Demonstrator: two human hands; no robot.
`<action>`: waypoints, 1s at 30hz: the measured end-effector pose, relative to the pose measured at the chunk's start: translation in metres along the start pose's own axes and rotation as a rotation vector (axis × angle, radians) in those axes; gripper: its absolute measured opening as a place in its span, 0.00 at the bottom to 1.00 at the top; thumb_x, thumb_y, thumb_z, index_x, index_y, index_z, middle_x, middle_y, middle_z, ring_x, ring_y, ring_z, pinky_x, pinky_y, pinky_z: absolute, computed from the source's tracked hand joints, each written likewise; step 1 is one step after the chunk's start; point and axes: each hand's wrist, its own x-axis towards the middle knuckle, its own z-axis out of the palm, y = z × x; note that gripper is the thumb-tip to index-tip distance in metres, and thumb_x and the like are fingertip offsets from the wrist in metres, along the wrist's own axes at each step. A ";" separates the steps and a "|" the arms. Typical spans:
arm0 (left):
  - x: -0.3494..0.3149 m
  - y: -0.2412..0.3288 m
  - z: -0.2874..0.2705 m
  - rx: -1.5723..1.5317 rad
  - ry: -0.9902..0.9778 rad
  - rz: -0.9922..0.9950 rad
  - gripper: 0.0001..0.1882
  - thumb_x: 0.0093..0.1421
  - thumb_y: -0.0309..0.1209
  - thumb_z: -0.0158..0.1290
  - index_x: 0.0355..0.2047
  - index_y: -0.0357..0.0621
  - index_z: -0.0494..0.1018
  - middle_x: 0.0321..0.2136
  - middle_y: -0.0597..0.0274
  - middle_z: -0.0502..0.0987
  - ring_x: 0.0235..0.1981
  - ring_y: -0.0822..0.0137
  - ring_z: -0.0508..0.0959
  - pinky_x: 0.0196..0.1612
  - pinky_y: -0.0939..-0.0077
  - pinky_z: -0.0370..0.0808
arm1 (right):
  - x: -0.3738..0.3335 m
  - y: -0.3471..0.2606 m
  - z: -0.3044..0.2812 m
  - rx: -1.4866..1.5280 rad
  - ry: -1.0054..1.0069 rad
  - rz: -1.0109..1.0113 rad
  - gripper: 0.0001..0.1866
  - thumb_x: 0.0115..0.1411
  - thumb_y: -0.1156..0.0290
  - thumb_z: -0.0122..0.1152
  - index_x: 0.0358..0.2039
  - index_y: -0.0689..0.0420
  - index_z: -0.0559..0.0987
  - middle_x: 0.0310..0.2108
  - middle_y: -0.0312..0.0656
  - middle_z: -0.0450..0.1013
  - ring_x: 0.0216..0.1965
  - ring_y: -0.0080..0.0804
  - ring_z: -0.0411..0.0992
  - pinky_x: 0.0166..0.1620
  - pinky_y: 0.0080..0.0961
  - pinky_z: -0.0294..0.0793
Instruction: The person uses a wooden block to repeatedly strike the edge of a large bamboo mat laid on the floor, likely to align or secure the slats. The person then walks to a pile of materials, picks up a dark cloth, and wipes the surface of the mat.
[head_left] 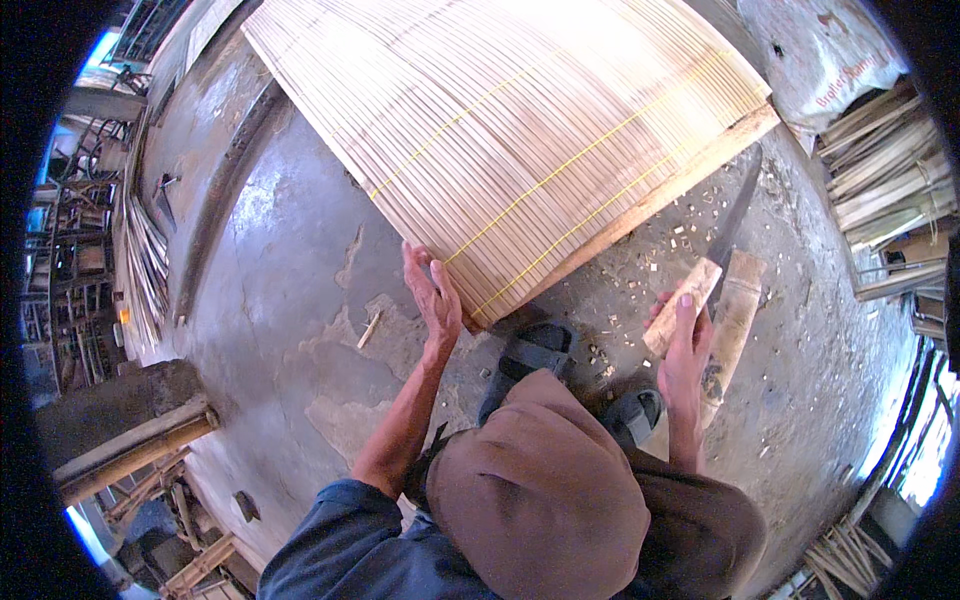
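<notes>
A wide mat of narrow pale slats [520, 150], bound with yellow cords, spreads out ahead of me. Its near corner lies close to my feet. My left hand [432, 300] is at the mat's left edge by this corner, fingers stretched out flat against the side. In my right hand [687, 335] is a large knife [738, 210] with a thick wooden handle, its dark blade pointing up and away from me. Beneath the knife a bamboo piece [733, 320] rests on the floor, partly hidden by my hand and wrist.
A wooden board [650, 212] shows along the mat's right edge. Small chips [600, 360] litter the floor near my sandals [535, 352]. Bundled strips [890, 170] and a white sack [830, 60] lie at the right. A wooden bench [140, 440] stands at the left.
</notes>
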 end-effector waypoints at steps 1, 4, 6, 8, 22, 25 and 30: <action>-0.002 0.000 0.001 0.010 0.044 0.033 0.31 0.69 0.39 0.38 0.65 0.31 0.47 0.52 0.45 0.65 0.54 0.53 0.65 0.59 0.62 0.60 | -0.002 -0.001 0.004 0.019 0.010 -0.008 0.17 0.68 0.59 0.49 0.45 0.62 0.71 0.34 0.40 0.73 0.32 0.25 0.72 0.32 0.24 0.75; -0.011 -0.013 0.007 -0.169 0.090 -0.256 0.33 0.69 0.40 0.39 0.67 0.33 0.43 0.52 0.43 0.67 0.52 0.50 0.68 0.58 0.61 0.62 | -0.007 -0.002 0.004 0.020 -0.045 -0.029 0.18 0.68 0.59 0.49 0.49 0.62 0.71 0.36 0.40 0.73 0.32 0.24 0.72 0.34 0.23 0.75; -0.026 0.002 0.008 -0.145 0.002 -0.286 0.33 0.69 0.41 0.39 0.67 0.35 0.44 0.49 0.42 0.70 0.48 0.49 0.71 0.56 0.61 0.64 | -0.009 0.004 -0.006 -0.011 -0.067 -0.019 0.21 0.68 0.59 0.50 0.52 0.62 0.70 0.37 0.40 0.73 0.32 0.24 0.72 0.35 0.24 0.76; -0.027 0.009 0.007 -0.067 -0.029 -0.275 0.32 0.69 0.41 0.39 0.67 0.37 0.45 0.46 0.40 0.73 0.46 0.46 0.74 0.53 0.59 0.67 | -0.011 0.004 -0.007 -0.031 -0.064 -0.033 0.21 0.68 0.59 0.50 0.52 0.62 0.70 0.37 0.40 0.73 0.32 0.24 0.72 0.34 0.24 0.76; -0.038 -0.041 -0.048 0.030 -0.194 -0.123 0.30 0.68 0.35 0.43 0.65 0.36 0.48 0.57 0.40 0.64 0.59 0.47 0.65 0.61 0.57 0.60 | -0.009 0.004 -0.003 -0.132 -0.061 0.019 0.19 0.68 0.58 0.51 0.45 0.62 0.72 0.34 0.40 0.73 0.31 0.24 0.72 0.33 0.23 0.76; -0.020 -0.093 -0.089 0.261 -0.223 0.068 0.32 0.64 0.33 0.46 0.65 0.37 0.50 0.59 0.41 0.62 0.61 0.47 0.61 0.63 0.56 0.57 | -0.005 0.008 -0.003 -0.114 -0.012 0.008 0.16 0.67 0.60 0.52 0.41 0.63 0.73 0.30 0.39 0.73 0.28 0.23 0.73 0.30 0.22 0.75; 0.007 -0.130 -0.111 0.418 -0.346 0.212 0.32 0.62 0.33 0.48 0.65 0.38 0.52 0.62 0.42 0.57 0.63 0.44 0.58 0.65 0.54 0.54 | 0.019 0.007 -0.021 -0.321 -0.011 0.010 0.16 0.67 0.59 0.53 0.42 0.60 0.73 0.28 0.36 0.73 0.27 0.20 0.71 0.30 0.21 0.73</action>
